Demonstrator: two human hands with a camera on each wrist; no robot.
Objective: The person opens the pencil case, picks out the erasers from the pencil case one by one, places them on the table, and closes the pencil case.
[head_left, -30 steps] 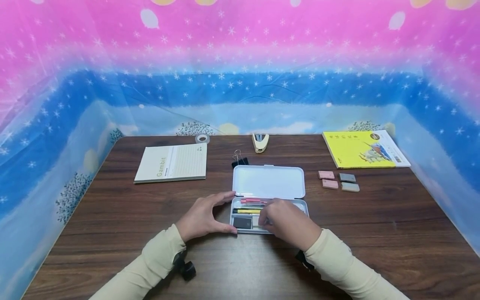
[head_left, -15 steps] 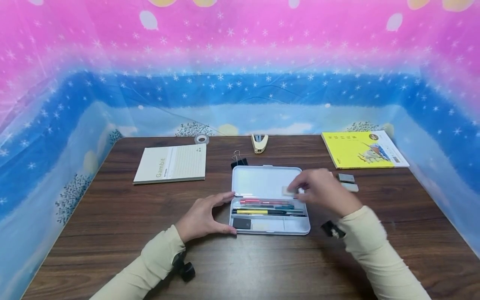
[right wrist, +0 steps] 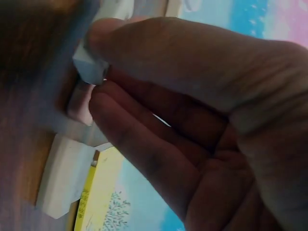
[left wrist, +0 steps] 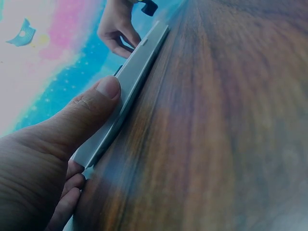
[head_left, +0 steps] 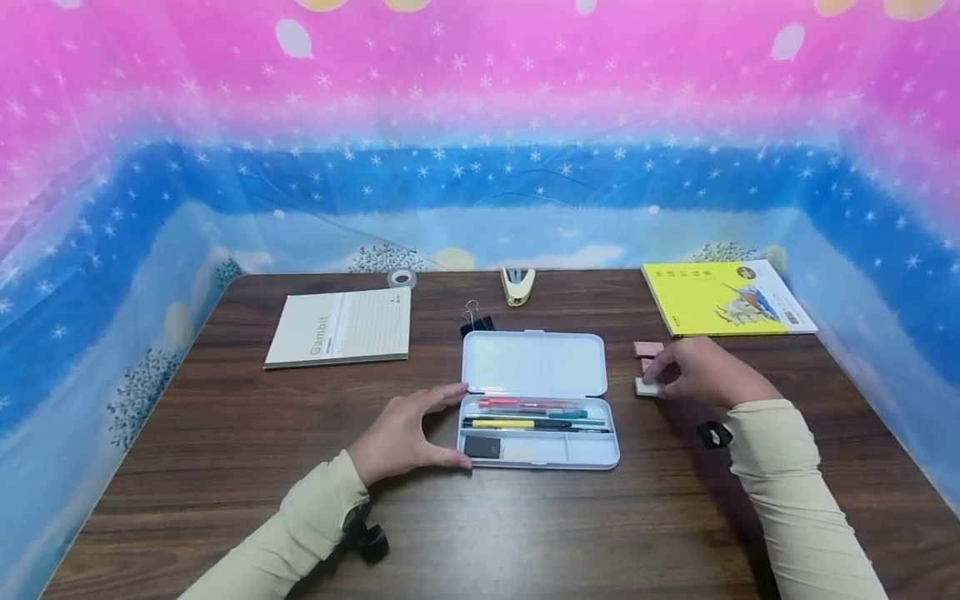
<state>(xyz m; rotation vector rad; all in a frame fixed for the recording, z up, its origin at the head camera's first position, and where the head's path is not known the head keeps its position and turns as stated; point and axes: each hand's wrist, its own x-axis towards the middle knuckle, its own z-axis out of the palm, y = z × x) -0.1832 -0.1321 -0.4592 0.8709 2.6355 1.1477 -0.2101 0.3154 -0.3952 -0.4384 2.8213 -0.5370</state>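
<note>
A white pencil case (head_left: pixel 534 364) lies open mid-table, its tray (head_left: pixel 592 451) holding several pens, a black block and a pale eraser. My left hand (head_left: pixel 453 425) grips the tray's left end, thumb (left wrist: pixel 108 91) on the near edge of the case (left wrist: pixel 137 67). Right of the case, my right hand (head_left: pixel 654 382) pinches a small white eraser (head_left: pixel 642 387) down at the table, just in front of a pink eraser (head_left: pixel 648 349). In the right wrist view, thumb and fingers (right wrist: pixel 144 53) close on the white eraser (right wrist: pixel 89 65), above the pink eraser (right wrist: pixel 79 102).
A yellow book (head_left: pixel 723 298) lies at the back right and a Gambit notepad (head_left: pixel 341 327) at the back left. Tape roll (head_left: pixel 402 277), beige stapler (head_left: pixel 518 286) and black binder clip (head_left: pixel 477 321) sit behind the case. Another pale eraser (right wrist: pixel 60 180) lies by the book.
My right hand took the white eraser out of the case's front compartment, carried it right over the lid and lowered it beside the pink erasers. The left hand has stayed on the case.
</note>
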